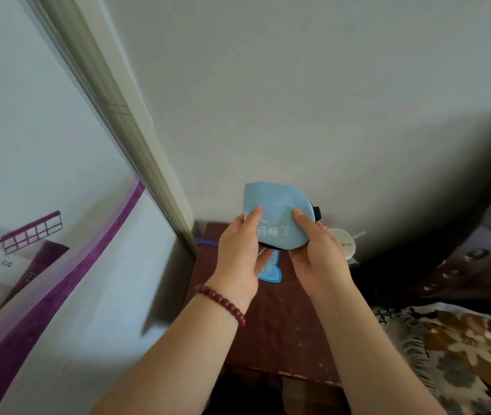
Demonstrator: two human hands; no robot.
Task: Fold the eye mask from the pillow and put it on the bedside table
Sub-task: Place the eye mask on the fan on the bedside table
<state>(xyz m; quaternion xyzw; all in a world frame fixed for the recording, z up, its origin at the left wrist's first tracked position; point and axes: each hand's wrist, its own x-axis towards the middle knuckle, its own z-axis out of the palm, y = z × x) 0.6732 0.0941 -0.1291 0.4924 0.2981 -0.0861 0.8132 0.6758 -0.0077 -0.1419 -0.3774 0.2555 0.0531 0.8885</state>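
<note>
I hold the mask [278, 218] up over the back of the bench [271, 324], both hands clamped on it: my left hand [239, 259] pinches its left edge with the thumb on top, my right hand [317, 256] pinches its right edge the same way. It looks already doubled over, blue face out, a black strap [316, 211] poking from the right side. To set it down well, I judge I should keep both thumbs pressing the halves together, lower it flat onto bare wood near the front edge, and let go only once it rests, so the fold does not spring open. White characters on the blue face read 经睡了; my left thumb hides whatever comes before them. A blue card [271, 272] lies on the bench beneath my hands, its print too small to read.
</note>
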